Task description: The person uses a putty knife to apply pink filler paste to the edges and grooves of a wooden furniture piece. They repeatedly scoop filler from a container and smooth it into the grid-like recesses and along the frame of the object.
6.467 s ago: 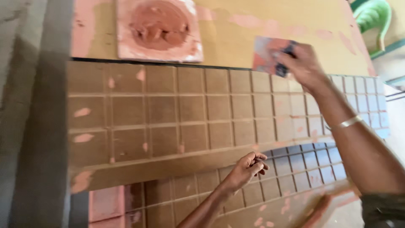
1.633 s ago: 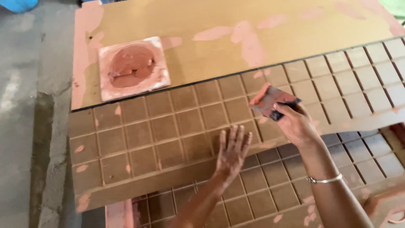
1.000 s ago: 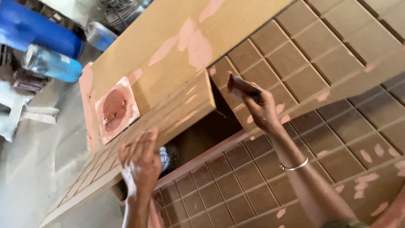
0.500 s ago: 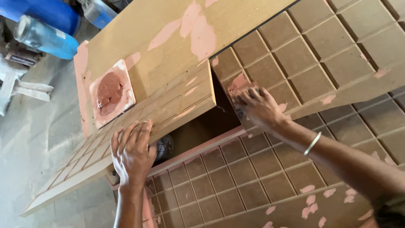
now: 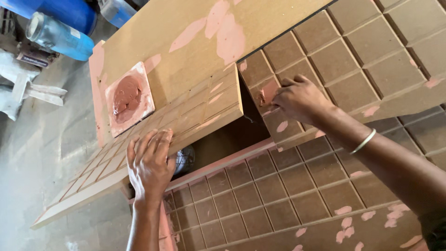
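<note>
My left hand lies flat, fingers apart, on a narrow grooved fibreboard strip that slants from lower left towards the centre. My right hand, with a metal bangle on its wrist, has its fingers curled down on the corner of a large grooved panel. It presses a small pink-smeared scraper, mostly hidden by the fingers, onto a square there. A square tile holding a heap of reddish putty rests on the plain board just above my left hand.
Another grooved panel with pink putty spots lies lower down. A dark gap opens between the strip and the large panel, with a round grille showing below. A blue drum and a clear jar stand on the concrete floor.
The view has swung and closed in. My left hand slid right along the narrow strip. My right hand came down from a raised scraper to pressing it on the panel's corner.
</note>
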